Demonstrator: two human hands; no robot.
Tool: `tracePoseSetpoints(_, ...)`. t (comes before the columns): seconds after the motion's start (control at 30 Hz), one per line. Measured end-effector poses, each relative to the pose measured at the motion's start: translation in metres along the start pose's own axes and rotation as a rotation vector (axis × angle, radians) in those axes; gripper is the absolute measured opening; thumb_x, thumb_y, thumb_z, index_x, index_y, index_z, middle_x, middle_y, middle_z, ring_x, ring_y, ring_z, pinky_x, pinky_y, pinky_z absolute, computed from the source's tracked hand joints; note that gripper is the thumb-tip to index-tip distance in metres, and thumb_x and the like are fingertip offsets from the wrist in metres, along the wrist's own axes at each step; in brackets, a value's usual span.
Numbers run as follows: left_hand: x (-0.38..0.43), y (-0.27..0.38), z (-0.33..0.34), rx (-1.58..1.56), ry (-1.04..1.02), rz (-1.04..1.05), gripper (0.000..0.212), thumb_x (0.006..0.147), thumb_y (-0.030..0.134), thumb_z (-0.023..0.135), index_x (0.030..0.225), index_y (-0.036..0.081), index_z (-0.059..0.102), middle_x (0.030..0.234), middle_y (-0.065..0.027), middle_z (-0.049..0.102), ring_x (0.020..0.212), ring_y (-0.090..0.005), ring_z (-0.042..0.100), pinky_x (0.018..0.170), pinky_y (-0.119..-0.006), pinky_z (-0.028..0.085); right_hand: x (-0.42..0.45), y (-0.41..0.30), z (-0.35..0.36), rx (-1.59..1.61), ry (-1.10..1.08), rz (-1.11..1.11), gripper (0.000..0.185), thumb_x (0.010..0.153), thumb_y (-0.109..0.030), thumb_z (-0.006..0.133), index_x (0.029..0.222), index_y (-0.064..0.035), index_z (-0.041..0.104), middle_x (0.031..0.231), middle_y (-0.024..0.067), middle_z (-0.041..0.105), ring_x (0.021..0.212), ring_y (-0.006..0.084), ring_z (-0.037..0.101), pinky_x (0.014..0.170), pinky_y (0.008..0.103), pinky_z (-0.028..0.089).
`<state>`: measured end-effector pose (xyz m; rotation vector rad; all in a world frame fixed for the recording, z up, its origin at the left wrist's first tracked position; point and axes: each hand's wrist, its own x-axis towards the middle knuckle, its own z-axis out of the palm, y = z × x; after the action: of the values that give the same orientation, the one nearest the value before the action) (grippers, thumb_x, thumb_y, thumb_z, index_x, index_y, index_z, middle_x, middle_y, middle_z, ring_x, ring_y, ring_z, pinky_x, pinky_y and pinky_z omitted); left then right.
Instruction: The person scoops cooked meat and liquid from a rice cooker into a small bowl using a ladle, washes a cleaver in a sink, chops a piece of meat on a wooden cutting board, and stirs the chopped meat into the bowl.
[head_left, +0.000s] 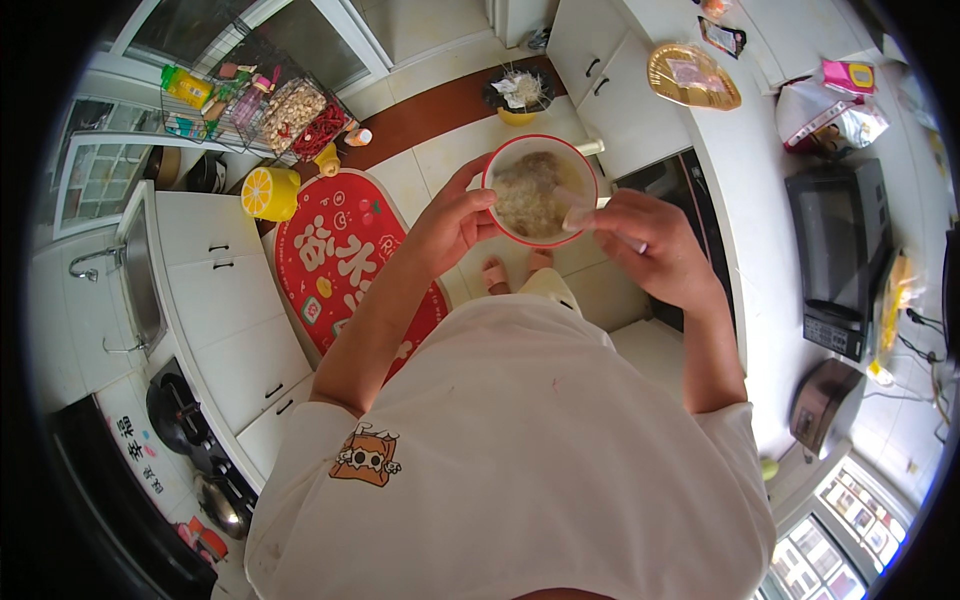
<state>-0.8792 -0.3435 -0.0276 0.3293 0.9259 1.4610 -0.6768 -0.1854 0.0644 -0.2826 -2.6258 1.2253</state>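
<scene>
My left hand holds a white bowl with a red rim from its left side, the thumb lying near the rim. Inside is a cloudy, greyish-yellow wet mixture with a darker patch toward the far side. Pinched in my right hand is a pale, partly see-through spoon, its end reaching into the bowl's right side. The spoon's tip is blurred against the mixture. The bowl is held in the air in front of my body, above the tiled floor.
A red mat lies on the floor at left, beside a yellow lemon-patterned stool. Farther off stand a lined waste bin and a wire rack of garlic and chillies. The right counter carries a golden tray and a microwave oven.
</scene>
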Motion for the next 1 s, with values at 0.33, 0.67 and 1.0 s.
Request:
tracePoseSetpoints(0.33, -0.008, -0.004, -0.001, -0.039, 0.042, 0.055, 0.067, 0.087, 0.019, 0.055, 0.142, 0.004, 0.02, 0.129, -0.0171, 0.048, 0.115, -0.0288, 0.055, 0.101, -0.044, 0.043, -0.006, 0.001, -0.027, 0.013, 0.033, -0.082, 0.035, 0.08, 0.006, 0.057, 0.111, -0.0089, 0.064, 0.07, 0.0061, 0.055, 0.06, 0.0185, 0.051, 0.054, 0.0301, 0.038)
tracePoseSetpoints(0.67, -0.007, -0.005, 0.005, 0.009, 0.049, -0.003, 0.069, 0.084, 0.023, 0.056, 0.144, 0.008, 0.026, 0.136, -0.0102, 0.044, 0.12, -0.0228, 0.051, 0.1, -0.042, 0.043, -0.017, -0.011, -0.009, 0.275, 0.026, 0.338, 0.017, 0.09, -0.009, 0.057, 0.103, 0.0012, 0.065, 0.069, 0.0022, 0.062, 0.062, 0.0065, 0.056, 0.057, 0.0204, 0.046)
tracePoseSetpoints(1.0, -0.005, -0.001, 0.01, -0.029, 0.003, 0.022, 0.067, 0.086, 0.022, 0.055, 0.143, 0.006, 0.023, 0.133, -0.0134, 0.046, 0.118, -0.0251, 0.052, 0.1, -0.042, 0.043, -0.015, -0.001, -0.008, 0.055, -0.014, -0.022, 0.03, 0.078, 0.006, 0.059, 0.105, -0.0052, 0.066, 0.082, 0.0092, 0.065, 0.068, 0.0226, 0.058, 0.061, 0.0323, 0.045)
